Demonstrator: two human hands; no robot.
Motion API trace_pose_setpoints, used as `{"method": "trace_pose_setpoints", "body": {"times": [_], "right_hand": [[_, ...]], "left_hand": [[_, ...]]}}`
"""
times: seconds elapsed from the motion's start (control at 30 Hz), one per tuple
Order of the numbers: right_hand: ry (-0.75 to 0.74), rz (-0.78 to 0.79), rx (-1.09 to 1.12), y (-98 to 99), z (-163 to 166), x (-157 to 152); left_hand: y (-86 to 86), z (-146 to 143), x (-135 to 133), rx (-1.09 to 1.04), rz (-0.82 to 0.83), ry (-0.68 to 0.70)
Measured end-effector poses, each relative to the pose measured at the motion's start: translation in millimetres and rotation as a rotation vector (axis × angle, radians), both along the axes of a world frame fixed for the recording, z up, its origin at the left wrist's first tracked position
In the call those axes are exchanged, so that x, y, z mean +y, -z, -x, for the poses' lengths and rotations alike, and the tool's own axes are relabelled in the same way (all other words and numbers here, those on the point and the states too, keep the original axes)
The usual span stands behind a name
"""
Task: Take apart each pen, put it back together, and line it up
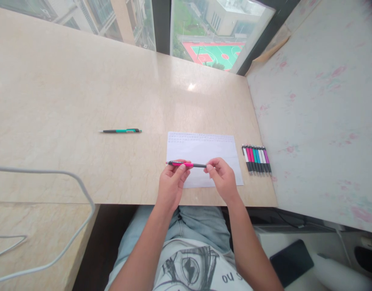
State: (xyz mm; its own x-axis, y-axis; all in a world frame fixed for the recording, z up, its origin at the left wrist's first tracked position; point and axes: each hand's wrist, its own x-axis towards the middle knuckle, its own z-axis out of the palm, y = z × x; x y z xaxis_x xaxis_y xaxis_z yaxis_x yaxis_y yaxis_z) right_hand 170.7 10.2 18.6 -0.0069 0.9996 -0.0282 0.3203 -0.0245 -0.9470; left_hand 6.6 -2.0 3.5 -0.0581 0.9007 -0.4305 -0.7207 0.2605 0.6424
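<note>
A pink and black pen (188, 164) lies level between my two hands, above a sheet of white paper (204, 149). My left hand (173, 178) pinches its pink barrel near the clip end. At the other end, the fingers of my right hand (220, 176) close on the black grip, hiding the tip. Rows of small handwriting run along the top of the paper; the lower part is partly covered by my hands. Off to the left, a green and black pen (121, 131) rests alone on the tabletop.
Several pens (256, 160) in various colours stand side by side in a row right of the paper, near the flowered wall (322, 121). A pale cable (79, 182) loops across the left foreground. A window (216, 36) borders the table's far edge. A dark tablet-like object (291, 262) lies lower right.
</note>
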Motion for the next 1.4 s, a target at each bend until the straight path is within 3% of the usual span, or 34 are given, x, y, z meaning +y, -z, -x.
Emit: {"method": "trace_pose_setpoints", "body": {"times": [0.1, 0.27, 0.47, 0.6, 0.8, 0.9, 1.03, 1.13, 1.27, 1.4], "right_hand": [[0.007, 0.027, -0.057, 0.8, 0.1, 0.1], [-0.014, 0.057, 0.037, 1.1, -0.1, 0.0], [-0.011, 0.065, -0.058, -1.2, -0.6, -1.5], [0.008, 0.118, 0.022, 5.8, -2.2, -1.3], [0.110, -0.071, -0.163, -6.3, 0.7, -6.5], [-0.014, -0.191, -0.255, -18.7, 9.6, -11.0], [-0.220, -0.196, -0.328, -20.9, 20.8, -15.2], [-0.198, -0.136, -0.253, -15.2, 20.6, -17.5], [-0.054, 0.013, 0.091, -10.1, 10.7, -19.2], [0.086, 0.075, 0.377, -7.0, 0.0, -18.0]], "left_hand": [[0.2, -0.4, -0.4, 0.011, 0.003, 0.012], [-0.3, 0.4, 0.6, 0.023, 0.006, 0.006], [-0.1, -1.0, 0.6, 0.043, 0.005, 0.025], [0.1, -2.0, -0.1, 0.074, 0.003, 0.023], [-1.8, -3.3, -0.8, 0.299, -0.070, 0.015], [-5.6, -5.0, -2.2, 0.416, -0.152, 0.038], [-10.2, -7.5, -6.1, 0.492, -0.240, 0.117], [-12.5, -5.9, -8.2, 0.546, -0.262, 0.137], [-13.4, 9.7, -4.2, 0.623, -0.225, 0.054], [-8.1, 38.7, 5.4, 0.960, -0.313, 0.043]]}}
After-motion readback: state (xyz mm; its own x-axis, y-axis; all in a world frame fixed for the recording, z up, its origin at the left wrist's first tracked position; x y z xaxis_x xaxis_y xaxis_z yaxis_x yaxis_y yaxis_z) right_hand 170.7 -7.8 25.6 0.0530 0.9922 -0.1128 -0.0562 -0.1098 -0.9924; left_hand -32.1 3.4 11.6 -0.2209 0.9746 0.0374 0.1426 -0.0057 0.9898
